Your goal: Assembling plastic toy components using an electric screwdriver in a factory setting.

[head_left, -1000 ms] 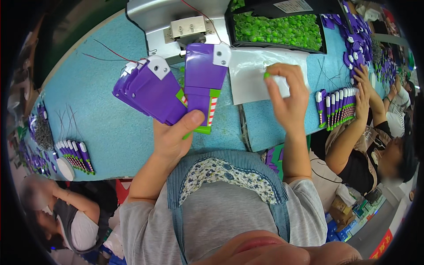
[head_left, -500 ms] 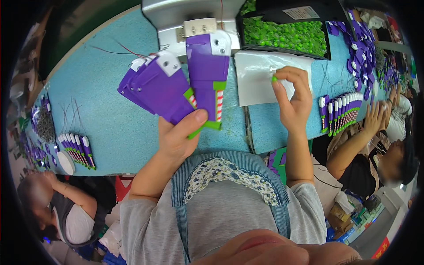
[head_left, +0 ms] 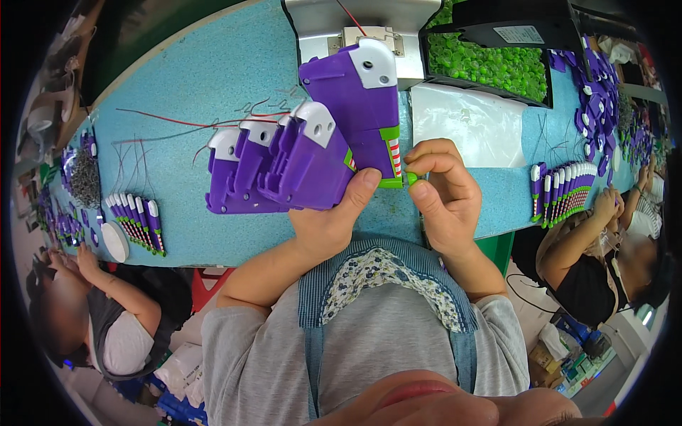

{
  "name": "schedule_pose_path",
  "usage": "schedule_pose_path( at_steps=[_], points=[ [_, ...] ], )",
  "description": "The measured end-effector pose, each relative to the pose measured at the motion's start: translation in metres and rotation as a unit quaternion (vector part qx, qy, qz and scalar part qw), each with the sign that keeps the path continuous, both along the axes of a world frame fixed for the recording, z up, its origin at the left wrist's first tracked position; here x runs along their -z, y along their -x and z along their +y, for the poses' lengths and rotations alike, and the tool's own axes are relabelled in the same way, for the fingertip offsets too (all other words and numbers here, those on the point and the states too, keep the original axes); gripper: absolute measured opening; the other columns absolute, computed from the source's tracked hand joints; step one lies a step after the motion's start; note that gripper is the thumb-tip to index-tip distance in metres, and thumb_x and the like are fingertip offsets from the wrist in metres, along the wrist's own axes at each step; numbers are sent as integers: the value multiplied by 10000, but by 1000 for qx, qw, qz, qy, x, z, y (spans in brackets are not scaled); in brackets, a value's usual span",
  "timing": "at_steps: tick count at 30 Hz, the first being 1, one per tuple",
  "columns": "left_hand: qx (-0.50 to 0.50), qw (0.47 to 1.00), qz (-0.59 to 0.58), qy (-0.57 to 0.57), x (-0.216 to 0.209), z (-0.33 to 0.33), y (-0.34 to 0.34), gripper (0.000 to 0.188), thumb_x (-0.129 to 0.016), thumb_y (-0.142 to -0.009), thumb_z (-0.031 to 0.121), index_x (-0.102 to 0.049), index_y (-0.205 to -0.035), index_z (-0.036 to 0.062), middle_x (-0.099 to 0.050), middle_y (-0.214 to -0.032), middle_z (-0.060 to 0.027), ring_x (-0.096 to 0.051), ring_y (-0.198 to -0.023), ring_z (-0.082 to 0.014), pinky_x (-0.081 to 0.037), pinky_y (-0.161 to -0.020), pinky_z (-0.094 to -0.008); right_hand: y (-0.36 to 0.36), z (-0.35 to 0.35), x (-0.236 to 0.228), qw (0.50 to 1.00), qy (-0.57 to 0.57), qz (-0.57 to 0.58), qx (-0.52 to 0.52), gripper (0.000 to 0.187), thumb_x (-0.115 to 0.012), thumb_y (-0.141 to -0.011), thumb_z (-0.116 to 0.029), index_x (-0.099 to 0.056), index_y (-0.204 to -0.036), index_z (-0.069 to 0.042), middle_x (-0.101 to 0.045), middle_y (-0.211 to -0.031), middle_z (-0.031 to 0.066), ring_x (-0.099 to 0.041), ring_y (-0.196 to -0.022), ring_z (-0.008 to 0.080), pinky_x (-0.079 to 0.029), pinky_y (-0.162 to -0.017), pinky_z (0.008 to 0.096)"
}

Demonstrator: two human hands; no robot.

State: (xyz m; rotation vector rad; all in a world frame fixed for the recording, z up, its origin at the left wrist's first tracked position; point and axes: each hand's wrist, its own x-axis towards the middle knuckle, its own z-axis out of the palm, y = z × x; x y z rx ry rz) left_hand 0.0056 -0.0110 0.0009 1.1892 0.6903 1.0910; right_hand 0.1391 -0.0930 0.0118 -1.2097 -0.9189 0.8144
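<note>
Several casings (head_left: 307,174) fill the left grip (head_left: 330,224), while the right grip (head_left: 447,199) pinches a green piece (head_left: 412,179), so small it may slip.

An assembly workshop; co-workers (head_left: 586,280) line the surface's (head_left: 181,92) near edge. A bin (head_left: 490,93) by its far edge holds green caps (head_left: 490,69).
</note>
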Motion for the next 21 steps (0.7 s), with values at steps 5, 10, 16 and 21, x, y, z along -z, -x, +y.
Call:
schedule_pose_path(
  at_steps=[5, 10, 16, 21],
  points=[
    [-11, 992, 90, -91, 1, -2, 1, 165, -687, -840, 40, -608, -962, -37, -613, -844, -66, -585, -731, -155, -477, -640, -282, 2, -4, 4, 999, 7, -37, -3, 162, -648, -855, -75, -578, -968, 17, -526, -1042, 102, -510, -975, 175, -397, -889, 295],
    [5, 991, 87, -100, 1, -2, 1, 120, -666, -853, 33, -602, -930, -33, -588, -814, -54, -561, -699, -145, -455, -594, -281, 7, 3, 9, 1000, -18, 6, 17, 157, -664, -827, -21, -605, -969, 13, -572, -973, 115, -548, -920, 187, -432, -816, 284],
    [66, 948, -216, 223, -15, -2, 7, 444, -725, -779, 28, -520, -1173, 21, -588, -1092, -52, -579, -959, -148, -470, -832, -288, 3, 12, -3, 996, -36, 26, -79, 136, -614, -852, -39, -585, -961, 36, -572, -993, 142, -555, -929, 218, -428, -851, 310],
    [125, 949, -160, 241, 2, 17, 40, 537, -739, -718, -6, -513, -1200, 53, -583, -1116, -49, -585, -993, -156, -494, -843, -309, -6, 30, -3, 971, -3, -165, -172, 213, -704, -783, -92, -608, -957, -17, -597, -984, 104, -570, -868, 246, -443, -790, 305]
  ],
)
